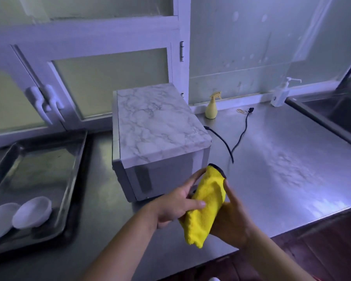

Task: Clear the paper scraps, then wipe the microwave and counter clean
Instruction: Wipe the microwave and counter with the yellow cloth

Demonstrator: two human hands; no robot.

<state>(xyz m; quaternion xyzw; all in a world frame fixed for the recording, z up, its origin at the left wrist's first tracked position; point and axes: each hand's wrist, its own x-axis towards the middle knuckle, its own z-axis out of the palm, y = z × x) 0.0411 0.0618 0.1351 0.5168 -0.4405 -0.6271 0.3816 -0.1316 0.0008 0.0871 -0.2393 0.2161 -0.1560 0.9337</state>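
Fingers of left hand (174,205) and right hand (231,218) grip fluffy yellow cloth (205,207) before marble-topped boxy microwave (158,126).

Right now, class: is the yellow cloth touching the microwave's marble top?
Apart. The head view shows the yellow cloth held by both hands below the marble top.

Two bare forearms show near the microwave (160,136), with no sleeves visible. The left hand (176,205) and right hand (229,218) wear no gloves. No rings or watch show.
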